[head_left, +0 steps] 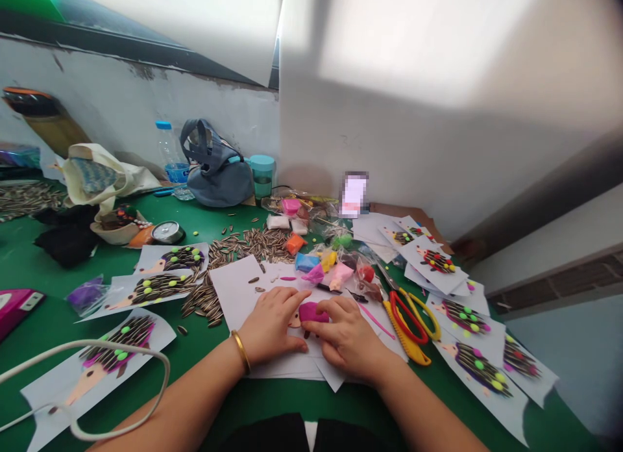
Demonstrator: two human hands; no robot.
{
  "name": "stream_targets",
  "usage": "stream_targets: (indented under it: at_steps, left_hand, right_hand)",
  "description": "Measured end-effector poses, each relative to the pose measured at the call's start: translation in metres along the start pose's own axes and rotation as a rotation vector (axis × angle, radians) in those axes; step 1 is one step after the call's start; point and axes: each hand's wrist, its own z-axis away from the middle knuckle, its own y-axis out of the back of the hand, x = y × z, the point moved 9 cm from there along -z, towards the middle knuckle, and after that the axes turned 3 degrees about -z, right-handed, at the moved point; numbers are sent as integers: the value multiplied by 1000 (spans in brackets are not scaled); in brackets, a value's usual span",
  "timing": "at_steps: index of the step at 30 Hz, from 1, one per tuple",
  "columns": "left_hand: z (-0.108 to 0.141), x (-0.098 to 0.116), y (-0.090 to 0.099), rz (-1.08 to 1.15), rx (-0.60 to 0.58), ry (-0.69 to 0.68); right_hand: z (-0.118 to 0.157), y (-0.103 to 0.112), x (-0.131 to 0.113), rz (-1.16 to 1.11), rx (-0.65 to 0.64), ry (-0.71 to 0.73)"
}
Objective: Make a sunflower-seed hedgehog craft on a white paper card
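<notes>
On a white paper sheet (236, 286) lies a flat magenta clay shape (314, 312) joined to a peach clay hedgehog face, with a small brown bit below it. My left hand (275, 322), a gold bangle at its wrist, rests spread on the paper beside the face and holds nothing. From the other side my right hand (350, 332) reaches over the clay, its bent fingers apart and the fingertips touching the magenta body. Loose sunflower seeds (253, 244) are heaped behind the sheet. Bagged clay, including a blue packet (307, 262), sits just beyond my hands.
Scissors (416, 315) and a yellow utility knife (406, 332) lie right of the paper. Finished hedgehog cards (470, 325) spread along the right, others (117, 348) at left. A white cable (163, 374) loops by my left forearm. A blue bag (219, 179) and phone (354, 195) stand behind.
</notes>
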Motion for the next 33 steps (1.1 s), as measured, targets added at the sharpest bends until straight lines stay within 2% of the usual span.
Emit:
stream_targets:
  at_steps: [21, 33]
  left_hand:
    - [-1, 1, 1, -16, -20, 16]
    - [-1, -1, -1, -11, -16, 27]
  right_hand:
    - [-1, -5, 1, 82, 89, -2]
    - [-4, -7, 3, 107, 61, -55]
